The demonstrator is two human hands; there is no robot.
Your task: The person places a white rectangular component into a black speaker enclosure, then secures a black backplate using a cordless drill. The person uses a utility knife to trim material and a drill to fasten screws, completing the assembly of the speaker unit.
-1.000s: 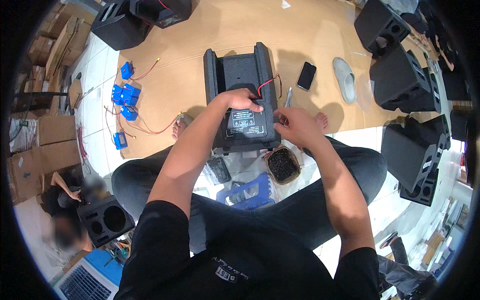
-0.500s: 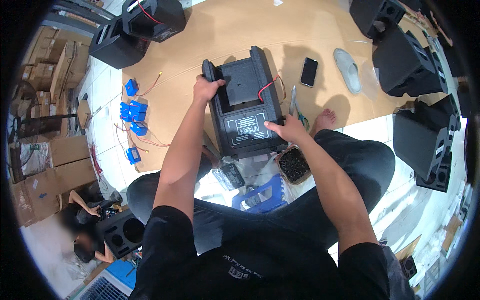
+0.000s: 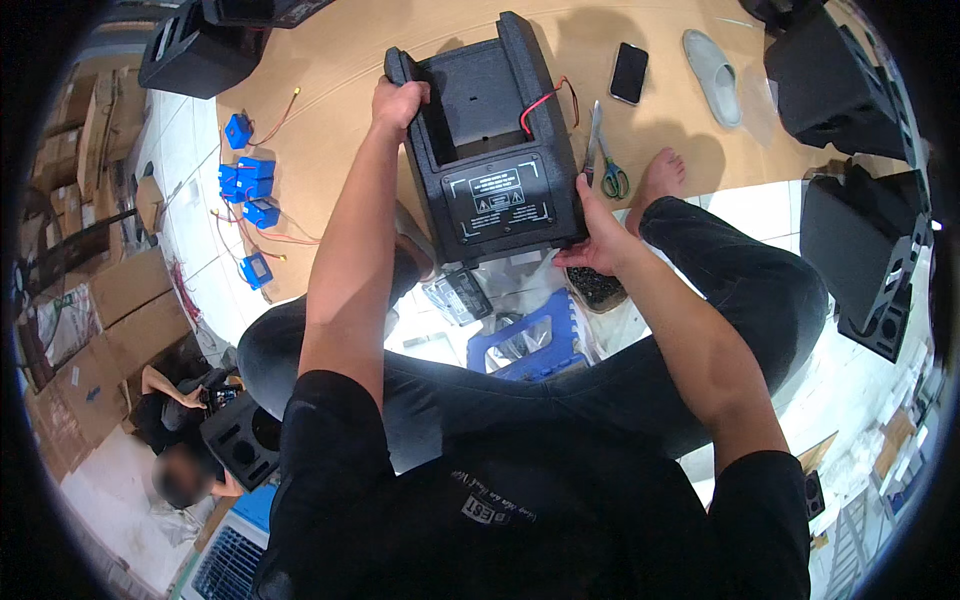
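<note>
A black speaker cabinet (image 3: 455, 185) with an open recess and a printed label panel is tilted in front of me, above the cardboard sheet. My left hand (image 3: 400, 103) is closed around its upper left edge, fingers dipping into the recess. At the lower right corner my right hand (image 3: 603, 240) grips the cabinet, thumb along the side and fingers partly hidden beneath. A red and black wire (image 3: 545, 100) comes out of the recess and loops over the right wall. Scissors (image 3: 612, 180) with green handles lie just right of the cabinet, beside a silver blade-like tool (image 3: 594, 135).
Blue battery packs (image 3: 246, 180) with wires lie on the cardboard (image 3: 330, 150) at left. A phone (image 3: 629, 73) and a grey shoe (image 3: 712, 78) sit at far right. A blue plastic stool (image 3: 530, 340) and a container of dark screws (image 3: 597, 288) are between my legs. More cabinets (image 3: 840, 90) stand right; a co-worker (image 3: 180, 420) sits lower left.
My right hand has slid off the label panel to the cabinet's lower right corner. My left hand keeps its hold on the upper left edge. The whole view has shifted, moving the scene upward.
</note>
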